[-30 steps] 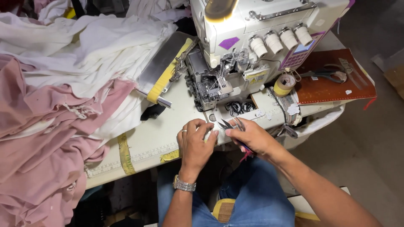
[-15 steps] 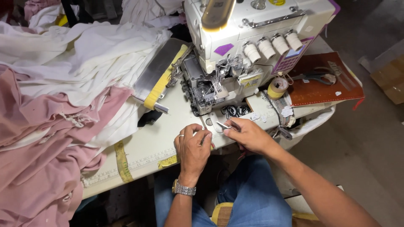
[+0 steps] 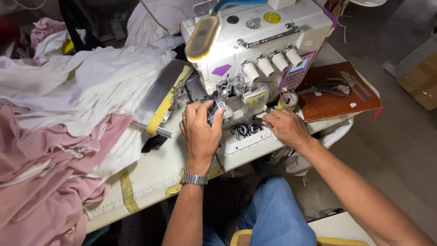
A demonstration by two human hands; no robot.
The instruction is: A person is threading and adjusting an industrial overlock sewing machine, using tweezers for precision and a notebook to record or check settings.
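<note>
My left hand (image 3: 200, 129) pinches at the needle area of the white overlock machine (image 3: 255, 50), which sits far right on the table (image 3: 150, 177), long axis left-right. My right hand (image 3: 286, 128) curls closed at its front; grip unclear.

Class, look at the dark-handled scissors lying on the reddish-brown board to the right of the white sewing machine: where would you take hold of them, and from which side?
Grip the dark-handled scissors by the looped handles at their right end, coming from above and the right. They lie flat on the reddish-brown board, apparently blades toward the white sewing machine, handles clear of it.
</note>
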